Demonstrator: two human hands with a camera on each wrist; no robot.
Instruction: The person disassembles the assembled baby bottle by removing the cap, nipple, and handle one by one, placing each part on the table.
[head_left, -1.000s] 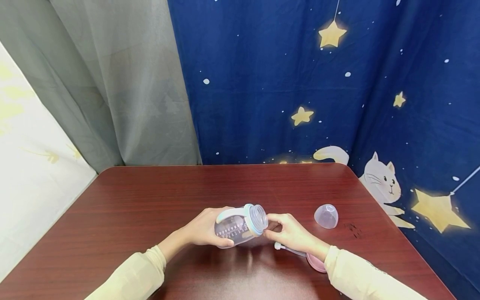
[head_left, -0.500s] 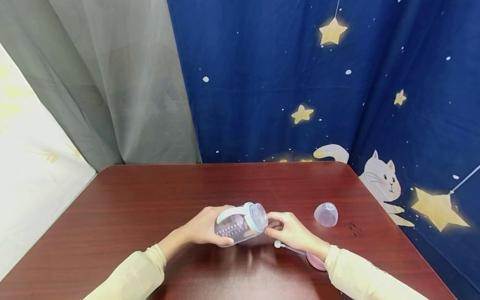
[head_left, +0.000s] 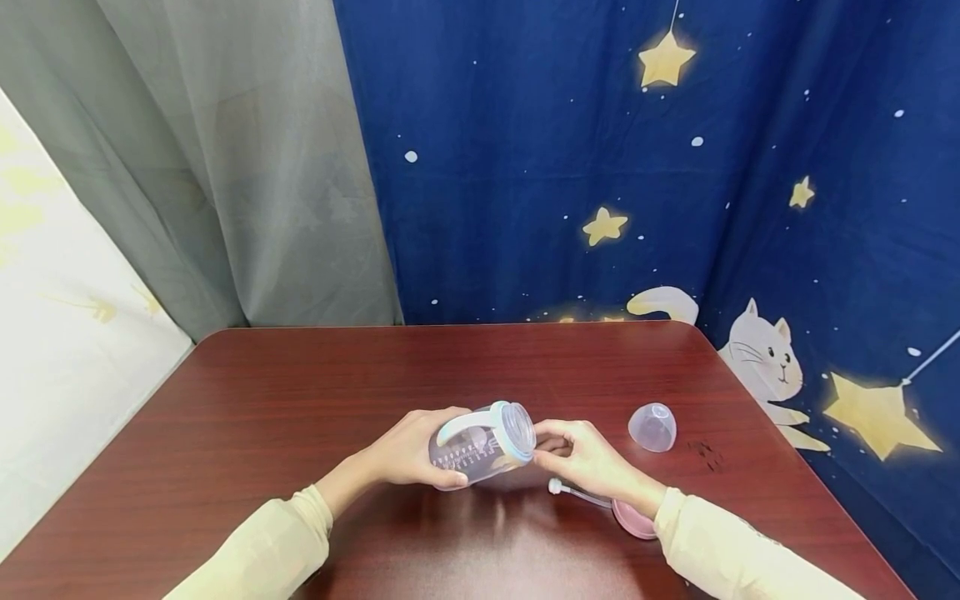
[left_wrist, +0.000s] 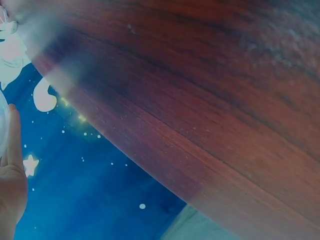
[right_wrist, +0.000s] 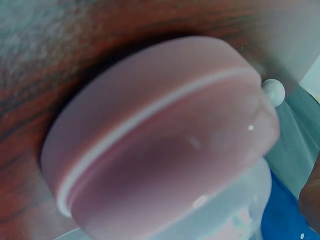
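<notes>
My left hand (head_left: 418, 450) grips a clear baby bottle (head_left: 468, 454) round its body. The bottle lies tilted above the table, its open threaded mouth towards the right. A pale blue-white collar with a curved handle (head_left: 468, 425) sits round its neck. My right hand (head_left: 581, 454) is at that mouth, thumb and curled index finger at the neck; the inner fingertips are hidden. Below the right wrist lies a pink bottle cap (head_left: 633, 518), large in the right wrist view (right_wrist: 170, 155), with a thin straw ending in a white weight (head_left: 555, 486).
A clear dome cover (head_left: 652, 427) stands on the red-brown table (head_left: 375, 367), right of my right hand. Dark marks (head_left: 705, 454) show on the tabletop near it. Behind the table's far edge hang a grey curtain (head_left: 285, 167) and a blue star-patterned curtain (head_left: 525, 167).
The bottle's handle has turned slightly towards me. My right hand has shifted a little to the right at the bottle's mouth. The cap and the dome cover stay in place.
</notes>
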